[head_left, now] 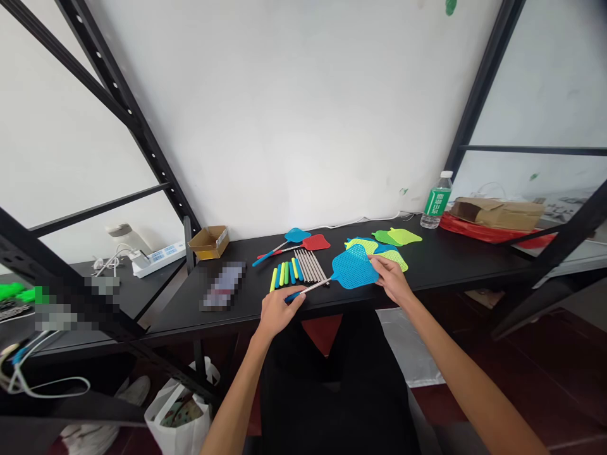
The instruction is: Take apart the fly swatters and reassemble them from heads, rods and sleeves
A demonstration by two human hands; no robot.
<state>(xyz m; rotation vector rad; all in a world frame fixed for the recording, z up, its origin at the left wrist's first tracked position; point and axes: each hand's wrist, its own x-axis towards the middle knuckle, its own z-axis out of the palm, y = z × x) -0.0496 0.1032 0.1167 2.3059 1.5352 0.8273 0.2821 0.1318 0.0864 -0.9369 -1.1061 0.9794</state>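
A blue fly swatter [353,268] with a thin metal rod spans both my hands above the front of the black table. At its handle end, my left hand [281,308] is closed around the grip, which the fingers mostly cover. My right hand [389,277] pinches the far edge of the perforated head. Just beyond lie several metal rods [310,265] side by side, next to a row of yellow, green and blue handles [286,273]. Behind my right hand is a pile of loose yellow, green and blue swatter heads [401,236].
Two whole swatters, one with a blue head [298,235] and one with a red head [316,242], lie at the back. A small cardboard box [208,243] and a blurred flat object [224,285] are left. A water bottle [437,201] stands right. Black shelf posts [137,126] flank the table [190,316].
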